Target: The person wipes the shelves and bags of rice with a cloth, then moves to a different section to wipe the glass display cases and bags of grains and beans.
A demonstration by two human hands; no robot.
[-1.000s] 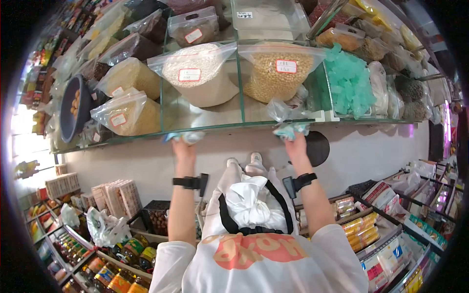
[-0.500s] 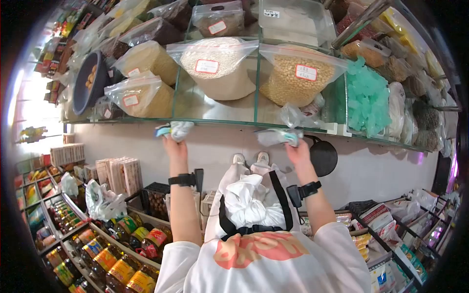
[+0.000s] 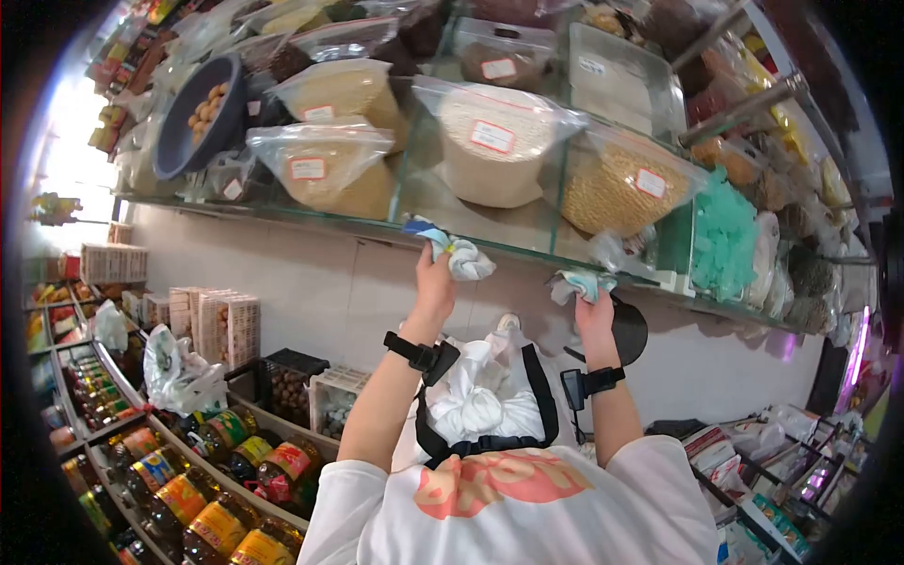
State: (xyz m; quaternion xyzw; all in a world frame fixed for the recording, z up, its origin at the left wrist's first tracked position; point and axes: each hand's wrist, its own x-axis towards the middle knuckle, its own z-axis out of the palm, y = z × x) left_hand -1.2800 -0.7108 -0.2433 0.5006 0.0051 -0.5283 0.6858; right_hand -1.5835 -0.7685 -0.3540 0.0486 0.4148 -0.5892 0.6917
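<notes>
My left hand (image 3: 435, 282) is closed on a crumpled blue and white cloth (image 3: 468, 260) at the front edge of the glass shelf (image 3: 377, 226). Farther right, my right hand (image 3: 593, 315) grips a pale bluish cloth or wrapper (image 3: 582, 284) just below the same edge. Behind the edge stand a bag of white grain (image 3: 494, 169), a bag of yellow beans (image 3: 626, 193) and a bag of pale yellow grain (image 3: 325, 184). A small clear plastic bag (image 3: 612, 252) lies near my right hand.
At the left sits a dark bowl (image 3: 179, 141) of round brown items. Green bags (image 3: 723, 240) fill a bin on the right. Oil bottles (image 3: 217, 527), a white plastic bag (image 3: 179, 372) and crates (image 3: 226, 328) are at the lower left. A black round object (image 3: 631, 330) hangs beside my right hand.
The view has turned and shifted. My left hand has moved right along the shelf edge with its cloth, closer to my right hand. Both hands still hold their items.
</notes>
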